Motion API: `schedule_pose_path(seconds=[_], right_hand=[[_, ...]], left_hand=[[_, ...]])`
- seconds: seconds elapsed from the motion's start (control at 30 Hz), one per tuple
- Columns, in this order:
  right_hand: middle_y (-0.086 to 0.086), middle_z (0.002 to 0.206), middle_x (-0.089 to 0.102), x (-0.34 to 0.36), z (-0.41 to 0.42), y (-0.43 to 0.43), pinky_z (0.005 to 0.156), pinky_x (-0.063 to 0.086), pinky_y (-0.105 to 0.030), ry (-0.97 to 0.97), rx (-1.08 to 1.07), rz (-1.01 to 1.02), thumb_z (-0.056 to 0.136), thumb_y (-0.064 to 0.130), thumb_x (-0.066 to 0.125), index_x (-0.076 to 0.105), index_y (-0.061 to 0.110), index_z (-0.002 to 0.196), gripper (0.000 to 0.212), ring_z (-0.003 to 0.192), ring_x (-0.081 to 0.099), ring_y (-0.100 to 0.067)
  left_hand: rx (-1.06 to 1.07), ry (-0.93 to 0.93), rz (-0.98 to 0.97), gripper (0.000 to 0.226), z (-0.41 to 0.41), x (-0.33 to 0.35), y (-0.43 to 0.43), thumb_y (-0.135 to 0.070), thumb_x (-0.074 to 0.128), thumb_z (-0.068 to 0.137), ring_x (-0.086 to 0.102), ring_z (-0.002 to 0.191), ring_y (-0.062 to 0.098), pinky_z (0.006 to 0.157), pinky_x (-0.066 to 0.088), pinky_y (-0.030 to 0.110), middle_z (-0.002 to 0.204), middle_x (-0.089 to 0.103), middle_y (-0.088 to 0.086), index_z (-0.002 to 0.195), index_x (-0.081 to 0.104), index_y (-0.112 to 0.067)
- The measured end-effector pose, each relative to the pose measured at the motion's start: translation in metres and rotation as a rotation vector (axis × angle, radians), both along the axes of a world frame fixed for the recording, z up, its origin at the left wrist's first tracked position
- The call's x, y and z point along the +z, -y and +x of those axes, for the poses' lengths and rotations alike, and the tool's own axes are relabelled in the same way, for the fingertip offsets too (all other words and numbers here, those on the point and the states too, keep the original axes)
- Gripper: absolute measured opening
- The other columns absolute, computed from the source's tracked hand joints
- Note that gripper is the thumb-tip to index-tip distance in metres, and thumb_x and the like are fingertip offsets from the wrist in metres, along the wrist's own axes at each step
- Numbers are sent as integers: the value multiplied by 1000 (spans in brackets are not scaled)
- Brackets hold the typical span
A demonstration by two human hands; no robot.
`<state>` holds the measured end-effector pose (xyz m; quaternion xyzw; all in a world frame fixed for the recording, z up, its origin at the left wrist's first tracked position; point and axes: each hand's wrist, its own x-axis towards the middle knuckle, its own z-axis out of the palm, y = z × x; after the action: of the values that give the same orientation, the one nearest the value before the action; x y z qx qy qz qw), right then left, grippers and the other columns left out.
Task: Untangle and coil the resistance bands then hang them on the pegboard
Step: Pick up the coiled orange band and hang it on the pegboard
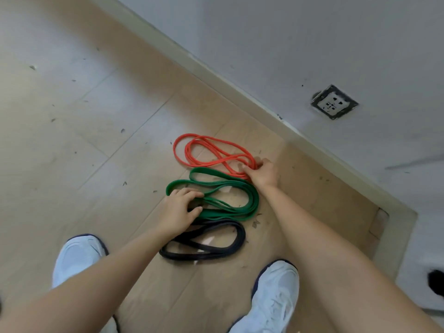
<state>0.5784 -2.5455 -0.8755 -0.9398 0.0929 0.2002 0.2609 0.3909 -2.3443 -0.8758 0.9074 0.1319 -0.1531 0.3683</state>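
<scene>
Three resistance bands lie in loose coils on the floor in a row: an orange band farthest, a green band in the middle, a black band nearest my feet. My right hand grips the right end of the orange band, fingers curled round its strands. My left hand lies on the left end of the green band with fingers spread and bent over it; its thumb points toward the black band. No pegboard is in view.
The bands lie on a brown sheet of cardboard on the tiled floor. A white wall with a skirting board and a power socket runs along the right. My white shoes flank the bands.
</scene>
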Motion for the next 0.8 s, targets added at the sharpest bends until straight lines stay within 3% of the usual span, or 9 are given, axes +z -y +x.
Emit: schedule_pose_path(seconds=[0.1, 0.23, 0.37, 0.43, 0.53, 0.63, 0.7, 0.8], right_hand=[[-11, 96, 75, -4, 7, -9, 82, 56, -39, -34, 23, 17, 71, 41, 83, 73, 19, 93, 32, 94, 69, -31], [-10, 83, 72, -4, 28, -3, 74, 57, -41, -8, 53, 61, 67, 31, 73, 58, 23, 68, 18, 85, 70, -34], [-8, 75, 69, 35, 46, -6, 70, 61, -52, 4, 158, 166, 72, 17, 73, 57, 20, 76, 17, 73, 71, -36], [-11, 75, 68, 68, 48, -14, 64, 62, -48, 23, 203, 247, 77, 9, 75, 56, 11, 84, 20, 67, 70, -32], [-8, 77, 68, 115, 45, -25, 56, 58, -29, 80, 297, 361, 82, 4, 77, 55, 11, 90, 24, 59, 69, -14], [-9, 79, 72, 156, 36, -38, 57, 54, -22, 141, 413, 408, 78, 4, 81, 61, 12, 91, 25, 62, 68, -11], [-11, 80, 73, 181, 30, -44, 59, 55, -24, 174, 503, 411, 75, 5, 84, 63, 13, 90, 27, 65, 68, -12], [-13, 81, 73, 220, 22, -49, 66, 57, -31, 197, 615, 396, 73, 6, 85, 65, 11, 93, 28, 68, 67, -14]], left_hand=[[24, 2, -34, 35, 1, -3, -1, -33, 71, 92, 51, 128, 19, 111, 38, 41, 135, 62, -11, 127, 69, -30], [-1, -16, -50, 34, 2, -1, -5, -32, 71, 93, 49, 129, 19, 111, 37, 40, 138, 61, -9, 127, 69, -29], [-79, -89, -70, 41, 4, 2, -14, -34, 70, 93, 46, 134, 18, 114, 34, 36, 145, 55, -9, 134, 64, -32], [-136, -136, -88, 46, 6, 8, -19, -33, 71, 93, 45, 137, 20, 115, 32, 34, 149, 53, -7, 138, 61, -31], [-153, -150, -132, 46, 11, 26, -25, -27, 73, 92, 48, 138, 20, 113, 32, 28, 147, 57, -2, 137, 63, -23], [21, -15, -202, 30, 15, 53, -31, -28, 73, 91, 63, 120, 11, 111, 43, 33, 123, 72, -9, 121, 71, -27], [164, 147, -258, 22, 20, 77, -34, -30, 75, 87, 68, 100, 7, 98, 52, 40, 99, 75, -14, 108, 71, -33], [253, 373, -231, 28, 36, 123, -31, -25, 79, 84, 64, 92, 5, 87, 53, 34, 92, 68, -13, 108, 67, -31]])
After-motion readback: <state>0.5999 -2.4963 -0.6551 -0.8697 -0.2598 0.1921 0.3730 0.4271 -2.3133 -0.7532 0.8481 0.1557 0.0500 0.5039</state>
